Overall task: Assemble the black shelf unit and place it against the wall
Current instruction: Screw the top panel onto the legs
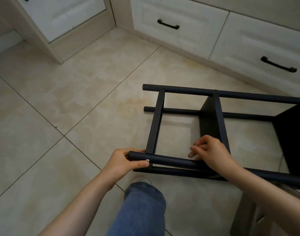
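While the black shelf unit [211, 123] lies on its side on the tiled floor [60, 103], the left hand [123, 161] clasps the left end of its nearest pole [171, 160], thumb just beside a silver screw [147, 160]. Further right along that pole, the right hand [213, 150] rests where the middle board meets it, fingers curled; whether they clamp anything cannot be told. Beyond the shelf unit stand white drawers [179, 17], closed, their contents hidden. Nearer than the shelf unit, a leg [142, 206] in jeans points towards it.
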A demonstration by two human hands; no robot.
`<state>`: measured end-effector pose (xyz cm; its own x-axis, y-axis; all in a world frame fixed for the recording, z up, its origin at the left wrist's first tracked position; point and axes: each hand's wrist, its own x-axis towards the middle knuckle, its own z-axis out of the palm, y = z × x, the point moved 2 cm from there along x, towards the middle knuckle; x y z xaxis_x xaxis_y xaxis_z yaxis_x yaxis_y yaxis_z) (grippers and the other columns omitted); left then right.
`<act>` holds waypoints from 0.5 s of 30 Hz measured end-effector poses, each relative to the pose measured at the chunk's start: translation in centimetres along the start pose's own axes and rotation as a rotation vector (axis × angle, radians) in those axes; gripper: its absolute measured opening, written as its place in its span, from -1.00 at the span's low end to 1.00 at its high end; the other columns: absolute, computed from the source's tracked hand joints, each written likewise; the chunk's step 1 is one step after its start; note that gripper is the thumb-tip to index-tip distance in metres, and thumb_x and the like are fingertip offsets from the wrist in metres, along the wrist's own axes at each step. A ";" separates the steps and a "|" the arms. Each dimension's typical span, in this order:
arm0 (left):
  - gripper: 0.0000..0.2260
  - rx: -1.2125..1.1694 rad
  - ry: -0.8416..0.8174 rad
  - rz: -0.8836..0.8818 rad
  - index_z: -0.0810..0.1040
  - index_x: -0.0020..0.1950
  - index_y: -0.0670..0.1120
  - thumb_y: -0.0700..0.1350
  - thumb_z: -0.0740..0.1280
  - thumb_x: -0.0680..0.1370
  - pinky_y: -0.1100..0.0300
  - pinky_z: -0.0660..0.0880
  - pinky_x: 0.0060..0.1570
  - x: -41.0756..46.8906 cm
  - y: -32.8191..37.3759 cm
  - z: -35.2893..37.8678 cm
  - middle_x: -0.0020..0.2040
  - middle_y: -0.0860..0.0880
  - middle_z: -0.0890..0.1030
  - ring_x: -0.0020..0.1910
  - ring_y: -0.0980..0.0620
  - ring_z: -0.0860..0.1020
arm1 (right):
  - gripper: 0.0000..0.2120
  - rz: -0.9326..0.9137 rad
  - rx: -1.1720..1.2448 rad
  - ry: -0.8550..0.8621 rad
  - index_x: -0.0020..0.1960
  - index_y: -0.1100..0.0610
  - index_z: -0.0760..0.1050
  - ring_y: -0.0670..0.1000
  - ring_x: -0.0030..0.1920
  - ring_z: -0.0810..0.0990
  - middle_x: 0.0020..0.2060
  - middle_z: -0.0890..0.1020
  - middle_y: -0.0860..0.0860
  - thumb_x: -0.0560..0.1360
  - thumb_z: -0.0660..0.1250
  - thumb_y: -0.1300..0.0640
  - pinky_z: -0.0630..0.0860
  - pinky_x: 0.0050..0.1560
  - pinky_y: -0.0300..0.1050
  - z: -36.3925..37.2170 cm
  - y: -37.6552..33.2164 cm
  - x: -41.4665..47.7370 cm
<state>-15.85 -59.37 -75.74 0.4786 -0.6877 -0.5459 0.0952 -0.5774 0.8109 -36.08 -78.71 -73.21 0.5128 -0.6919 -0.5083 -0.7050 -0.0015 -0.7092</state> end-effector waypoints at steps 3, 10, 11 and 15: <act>-0.74 0.042 -0.021 0.020 0.72 -0.05 -0.01 -0.24 0.62 0.33 0.39 0.53 -0.10 0.4 0.4 -0.3 -0.06 0.15 0.73 -0.04 0.19 0.68 | -0.94 -0.052 0.043 -0.025 0.02 0.14 0.48 -0.04 -0.28 0.71 -0.22 0.71 0.02 0.56 0.34 0.20 0.64 -0.22 -0.17 0.1 -0.7 0.6; -0.71 0.232 -0.215 0.055 0.72 0.02 0.02 -0.20 0.62 0.35 0.39 0.53 0.03 1.5 1.6 -1.7 0.07 0.22 0.70 0.06 0.23 0.65 | -0.95 -0.268 -0.136 0.038 0.00 -0.01 0.47 -0.25 -0.18 0.65 -0.21 0.68 -0.12 0.58 0.31 0.12 0.56 -0.12 -0.31 -0.1 -3.6 3.9; -0.70 0.258 -0.265 0.053 0.70 0.03 0.05 -0.20 0.61 0.36 0.42 0.51 0.03 1.6 1.9 -1.9 0.08 0.28 0.68 0.08 0.26 0.64 | -0.95 -0.300 -0.165 0.051 0.02 -0.01 0.48 -0.28 -0.17 0.63 -0.21 0.67 -0.15 0.58 0.32 0.11 0.54 -0.15 -0.36 -0.3 -4.2 4.5; -0.63 0.311 -0.419 -0.001 0.63 0.17 0.12 0.04 0.50 0.37 0.34 0.52 0.14 3.0 4.4 -3.6 0.11 0.30 0.67 0.14 0.27 0.63 | -0.89 -0.396 -0.232 0.104 0.07 0.01 0.50 -0.30 -0.12 0.60 -0.15 0.65 -0.18 0.55 0.37 0.07 0.44 -0.16 -0.52 -1.1 -6.3 7.2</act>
<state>-10.87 -62.37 -73.04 0.0820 -0.7674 -0.6359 -0.1987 -0.6379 0.7441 -28.49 -84.54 -71.88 0.7212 -0.6739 -0.1606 -0.5618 -0.4333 -0.7048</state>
